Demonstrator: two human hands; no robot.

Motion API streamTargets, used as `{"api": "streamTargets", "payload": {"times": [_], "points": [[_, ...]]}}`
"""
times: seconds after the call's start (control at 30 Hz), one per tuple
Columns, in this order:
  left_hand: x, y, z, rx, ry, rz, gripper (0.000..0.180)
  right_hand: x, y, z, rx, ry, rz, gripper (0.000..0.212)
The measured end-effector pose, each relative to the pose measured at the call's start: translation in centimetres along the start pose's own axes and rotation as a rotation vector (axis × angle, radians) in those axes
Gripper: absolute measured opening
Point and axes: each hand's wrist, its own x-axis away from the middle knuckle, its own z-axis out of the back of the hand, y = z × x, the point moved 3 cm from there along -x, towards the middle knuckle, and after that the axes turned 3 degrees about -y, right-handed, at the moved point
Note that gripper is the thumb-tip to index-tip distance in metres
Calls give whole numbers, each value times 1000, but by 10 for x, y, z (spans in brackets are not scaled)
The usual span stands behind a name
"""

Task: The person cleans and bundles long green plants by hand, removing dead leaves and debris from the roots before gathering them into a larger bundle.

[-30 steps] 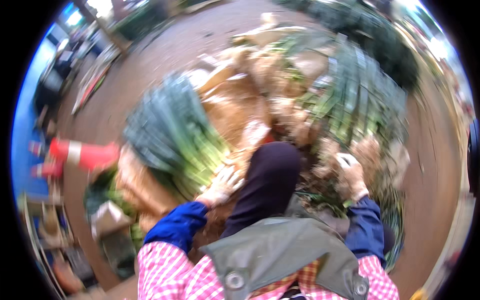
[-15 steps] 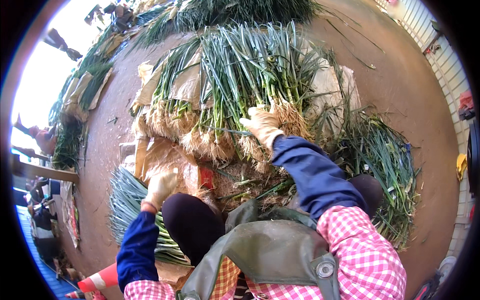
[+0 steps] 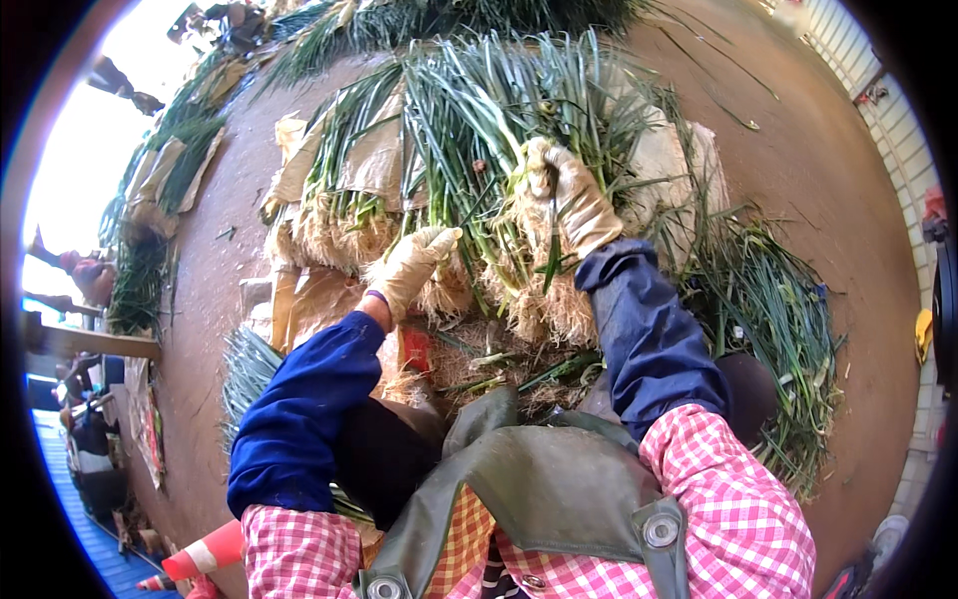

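A broad heap of green onions [image 3: 469, 110] lies in front of me, leaves pointing away and pale, shaggy roots toward me. My right hand [image 3: 574, 195], in a cream glove, is closed around the stalks of some green onions, whose roots hang below it. My left hand [image 3: 411, 265], also gloved, is beside the roots at the heap's near edge. Its fingers are drawn together, and whatever they may hold is hidden. By my left leg, partly covered by my arm, lies a pile of neater green onions [image 3: 249, 369].
Loose leaves and stalks [image 3: 783, 339] are piled at my right. Brown sacking [image 3: 309, 304] lies beneath the heap. More green onions [image 3: 479, 20] lie beyond it. An orange-and-white cone [image 3: 210, 551] is at lower left, and a wooden beam [image 3: 95, 342] juts in at left.
My left hand has moved from the neater pile up and right to the heap's roots. My right hand has shifted farther out and slightly right, closing on stalks.
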Motion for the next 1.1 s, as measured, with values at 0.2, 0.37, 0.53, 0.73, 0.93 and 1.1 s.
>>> {"api": "streamTargets", "payload": {"times": [0.2, 0.37, 0.53, 0.73, 0.93, 1.1], "points": [[-1, -17, -83, 780, -34, 423, 58, 58, 83, 20, -207, 83, -5, 12], [17, -31, -129, 1334, -14, 238, 21, 95, 111, 5, 336, 193, -183, 11], [25, -31, -112, 1246, 56, 192, 21, 141, 109, -39, 1319, -268, 211, 21], [47, -26, -118, 1454, -235, 136, 53, 163, 102, -73, 1143, -226, -266, 23], [37, -67, -127, 1797, -120, 312, 62, 157, 82, -64, 1983, 60, 279, 25], [30, -85, -125, 1385, 15, 234, 38, 137, 90, -81, 1436, -139, 572, 20]]}}
